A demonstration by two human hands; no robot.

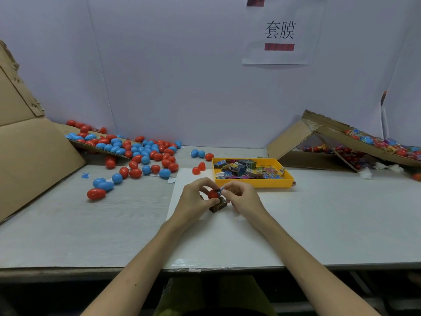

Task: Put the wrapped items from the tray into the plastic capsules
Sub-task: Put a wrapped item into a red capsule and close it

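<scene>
While the left hand (pixel 195 198) curls its fingers around a red capsule (pixel 213 194) and the right hand (pixel 242 197) pinches a wrapped item (pixel 220 190) against the capsule's right side, the likeliest slip is a loose grip. The capsule is smooth and rounded, so it could squirt out of the fingers under pressure and roll off among the loose red and blue capsules (pixel 141 153) to the left. The wrapper's crinkled ends could also catch on the capsule's edge and stop it seating. Whether the capsule is open or a single half cannot be told, since fingers cover most of it.

The wrapped item is small, with blue and pale print, and only a corner of it shows between the fingertips. It is held just above a dark brown block (pixel 218 205) on the white sheet (pixel 193 173), just in front of the yellow tray (pixel 255 182). More wrapped items (pixel 246 169), in mixed bright colours, lie heaped in that tray.
</scene>
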